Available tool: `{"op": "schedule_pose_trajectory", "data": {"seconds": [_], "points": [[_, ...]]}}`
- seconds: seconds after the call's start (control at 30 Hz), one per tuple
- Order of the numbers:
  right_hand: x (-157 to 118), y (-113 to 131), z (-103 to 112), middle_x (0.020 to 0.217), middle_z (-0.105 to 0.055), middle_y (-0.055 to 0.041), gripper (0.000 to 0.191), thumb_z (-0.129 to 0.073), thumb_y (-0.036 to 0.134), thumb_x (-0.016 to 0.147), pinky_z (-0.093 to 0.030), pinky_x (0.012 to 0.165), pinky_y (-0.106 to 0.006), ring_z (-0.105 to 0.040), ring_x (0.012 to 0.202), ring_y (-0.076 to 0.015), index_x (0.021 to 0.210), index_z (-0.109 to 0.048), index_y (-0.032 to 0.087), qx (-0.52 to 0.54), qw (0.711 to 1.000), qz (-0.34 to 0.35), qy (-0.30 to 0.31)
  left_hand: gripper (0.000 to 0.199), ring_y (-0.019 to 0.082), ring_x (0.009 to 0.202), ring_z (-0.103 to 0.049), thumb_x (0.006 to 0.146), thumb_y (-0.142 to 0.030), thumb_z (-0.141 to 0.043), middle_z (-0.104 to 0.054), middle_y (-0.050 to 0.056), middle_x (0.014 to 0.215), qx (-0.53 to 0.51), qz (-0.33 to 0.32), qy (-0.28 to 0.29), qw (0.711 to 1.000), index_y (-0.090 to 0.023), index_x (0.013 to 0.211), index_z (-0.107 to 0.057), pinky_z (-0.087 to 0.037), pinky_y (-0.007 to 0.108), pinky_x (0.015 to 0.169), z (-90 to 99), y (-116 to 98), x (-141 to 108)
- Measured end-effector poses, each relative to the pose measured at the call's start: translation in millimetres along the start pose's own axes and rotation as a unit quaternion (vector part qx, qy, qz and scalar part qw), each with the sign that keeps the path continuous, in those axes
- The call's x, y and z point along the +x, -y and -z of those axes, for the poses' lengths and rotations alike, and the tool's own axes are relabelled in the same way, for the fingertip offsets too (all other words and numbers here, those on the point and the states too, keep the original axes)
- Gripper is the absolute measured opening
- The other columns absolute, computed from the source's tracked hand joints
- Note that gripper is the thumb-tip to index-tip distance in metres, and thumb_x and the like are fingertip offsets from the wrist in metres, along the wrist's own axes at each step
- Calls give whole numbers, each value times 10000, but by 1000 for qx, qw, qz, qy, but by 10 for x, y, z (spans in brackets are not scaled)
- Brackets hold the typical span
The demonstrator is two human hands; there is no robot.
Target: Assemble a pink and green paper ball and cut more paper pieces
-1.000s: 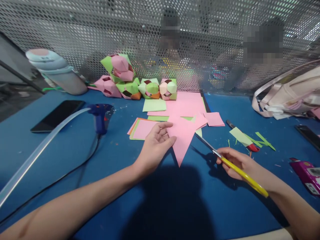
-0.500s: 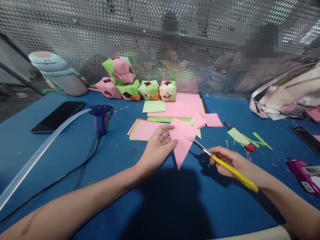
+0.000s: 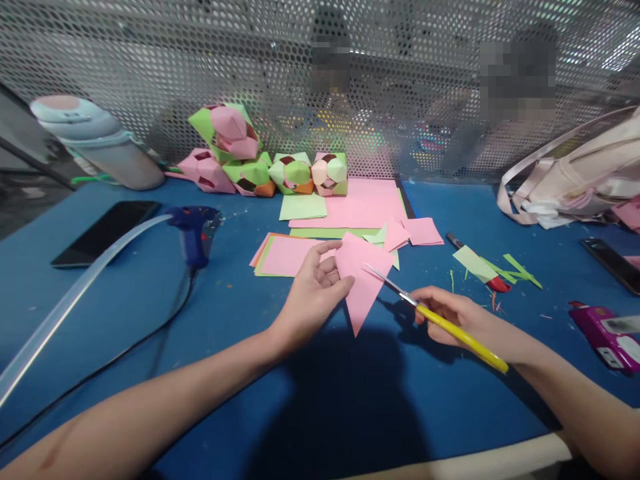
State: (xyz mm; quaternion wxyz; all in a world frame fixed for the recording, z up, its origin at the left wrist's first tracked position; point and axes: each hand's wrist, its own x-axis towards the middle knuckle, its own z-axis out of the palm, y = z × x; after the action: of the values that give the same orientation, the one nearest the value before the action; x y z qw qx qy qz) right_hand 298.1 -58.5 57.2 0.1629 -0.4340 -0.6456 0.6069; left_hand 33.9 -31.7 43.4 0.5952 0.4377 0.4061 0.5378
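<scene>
My left hand (image 3: 320, 287) pinches the left edge of a pink sheet of paper (image 3: 357, 293), held up with one corner pointing down. In my right hand (image 3: 450, 317) is a pair of scissors with yellow handles (image 3: 463, 337). The blades reach in over the sheet's right edge, their tips near its middle. Behind the sheet lie small pink paper pieces (image 3: 423, 231) and a stack of coloured paper (image 3: 287, 257). Whether the blades are apart is hard to make out.
Folded paper balls (image 3: 250, 175) line the mesh panel (image 3: 380, 87). A blue glue gun (image 3: 195, 237) with its cord, a dark phone (image 3: 105, 233) and a bottle (image 3: 107, 143) are left. To the right are a cutter knife (image 3: 499, 285), a purple packet (image 3: 605, 337) and a bag (image 3: 575, 177).
The scissors have moved slightly left, so their blades lie farther over the pink sheet. Both hands keep their holds. The whole view has shifted a little.
</scene>
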Motion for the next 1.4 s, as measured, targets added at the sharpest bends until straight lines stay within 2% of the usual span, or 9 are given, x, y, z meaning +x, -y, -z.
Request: {"op": "schedule_pose_trajectory", "data": {"seconds": [0.4, 0.57, 0.77, 1.17, 1.4], "points": [[0, -6, -6, 995, -564, -34, 455, -685, 362, 846, -439, 634, -254, -499, 774, -122, 1255, -522, 245, -12, 1000, 0, -4, 600, 124, 805, -641, 692, -104, -695, -666, 45, 980, 3, -15, 3, 1000, -203, 1217, -421, -489, 232, 693, -10, 27, -17], [-4, -18, -12, 981, -554, -23, 441, -684, 377, 855, -414, 604, -247, -461, 724, -103, 1248, -521, 258, 4, 1000, -4, -2, 603, 106, 754, -624, 688, -100, -702, -655, 22, 922, -1, -15, 1, 1000, -197, 1213, -423, -481, 213, 663, -7, 26, -18], [1, -18, -11, 983, -550, -17, 425, -676, 390, 867, -409, 600, -244, -458, 717, -99, 1240, -513, 271, 10, 1000, -3, -6, 606, 126, 824, -646, 697, -108, -697, -660, 39, 959, 7, -13, 0, 1000, -199, 1226, -417, -489, 216, 686, -11, 9, -23], [5, -31, -18, 963, -543, -13, 418, -685, 382, 862, -398, 591, -246, -447, 706, -96, 1230, -525, 266, 23, 1000, -10, 1, 599, 123, 798, -651, 697, -112, -698, -668, 56, 993, 2, -13, 4, 1000, -195, 1217, -413, -495, 233, 698, -19, 17, -28], [-15, -46, -12, 961, -538, -12, 412, -673, 381, 876, -395, 572, -245, -434, 676, -89, 1239, -513, 271, 32, 999, -11, -2, 587, 145, 855, -665, 710, -108, -692, -664, 52, 985, 11, -13, 0, 1000, -200, 1217, -412, -490, 234, 706, -9, 29, -25]]}}
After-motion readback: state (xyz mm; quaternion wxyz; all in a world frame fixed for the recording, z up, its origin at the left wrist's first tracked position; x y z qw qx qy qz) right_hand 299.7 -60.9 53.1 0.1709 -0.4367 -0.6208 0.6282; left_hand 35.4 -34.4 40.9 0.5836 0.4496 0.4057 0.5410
